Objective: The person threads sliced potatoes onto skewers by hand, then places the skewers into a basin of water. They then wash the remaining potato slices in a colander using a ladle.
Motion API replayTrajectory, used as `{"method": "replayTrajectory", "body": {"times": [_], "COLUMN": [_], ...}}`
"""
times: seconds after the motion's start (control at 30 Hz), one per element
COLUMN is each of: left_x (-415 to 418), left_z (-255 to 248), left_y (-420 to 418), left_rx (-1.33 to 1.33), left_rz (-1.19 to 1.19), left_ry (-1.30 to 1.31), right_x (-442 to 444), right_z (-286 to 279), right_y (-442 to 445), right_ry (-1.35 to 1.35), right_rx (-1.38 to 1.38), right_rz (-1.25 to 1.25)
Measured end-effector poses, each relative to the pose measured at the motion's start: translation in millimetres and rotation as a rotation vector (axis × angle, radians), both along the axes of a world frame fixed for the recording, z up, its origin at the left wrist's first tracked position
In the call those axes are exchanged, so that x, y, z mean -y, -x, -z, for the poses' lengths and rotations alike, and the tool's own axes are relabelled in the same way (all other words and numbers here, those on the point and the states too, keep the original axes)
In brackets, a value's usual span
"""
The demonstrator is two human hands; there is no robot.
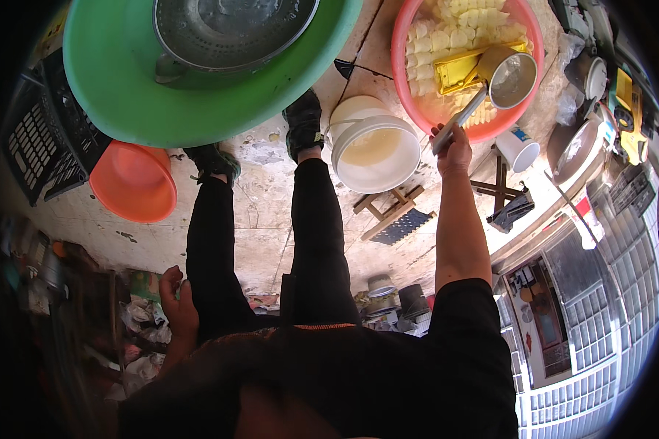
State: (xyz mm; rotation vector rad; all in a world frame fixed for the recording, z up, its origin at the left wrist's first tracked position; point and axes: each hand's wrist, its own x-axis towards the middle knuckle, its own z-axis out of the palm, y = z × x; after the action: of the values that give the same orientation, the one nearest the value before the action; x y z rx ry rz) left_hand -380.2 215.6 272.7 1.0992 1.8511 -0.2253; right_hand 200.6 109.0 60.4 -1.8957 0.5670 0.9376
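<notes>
My right hand [454,151] grips the handle of a metal dipper [513,79], whose round cup appears over a pink plastic basin [401,71]. Inside that basin lie many pale yellow slices [445,38], perhaps potato, in liquid, along with a yellow plastic slicer [456,71]. My left hand [180,304] hangs beside my leg, holding nothing, its thumb and fingers apart. Before my feet stands a large green basin [197,110] with a perforated metal colander [233,60] in it. A white bucket [376,164] with cloudy yellowish liquid is between the two basins.
An orange basin [134,184] and a black plastic crate [33,131] are at the left. Low folding stools [392,217] stand near my right leg. Beside the pink basin a white cup-shaped container [519,148] lies tilted. A wok-like pan [576,145] and toy truck [631,115] sit farther right.
</notes>
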Motion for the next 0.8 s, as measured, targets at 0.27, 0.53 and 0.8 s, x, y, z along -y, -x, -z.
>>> {"method": "replayTrajectory", "body": {"times": [0.27,0.53,0.8], "left_x": [-18,-29,-34], "left_z": [5,9,16], "left_y": [-44,-42,-26], "left_rx": [0.136,0.158,0.159], "left_rz": [0.543,0.631,0.524], "left_ry": [-0.159,-0.129,-0.092], "right_x": [0,-158,-253], "right_z": [-25,-62,69], "right_y": [49,145,233], "right_ry": [0.341,-0.031,-0.052], "right_rx": [0.181,0.901,0.685], "right_rz": [-0.304,-1.333,-2.022]}}
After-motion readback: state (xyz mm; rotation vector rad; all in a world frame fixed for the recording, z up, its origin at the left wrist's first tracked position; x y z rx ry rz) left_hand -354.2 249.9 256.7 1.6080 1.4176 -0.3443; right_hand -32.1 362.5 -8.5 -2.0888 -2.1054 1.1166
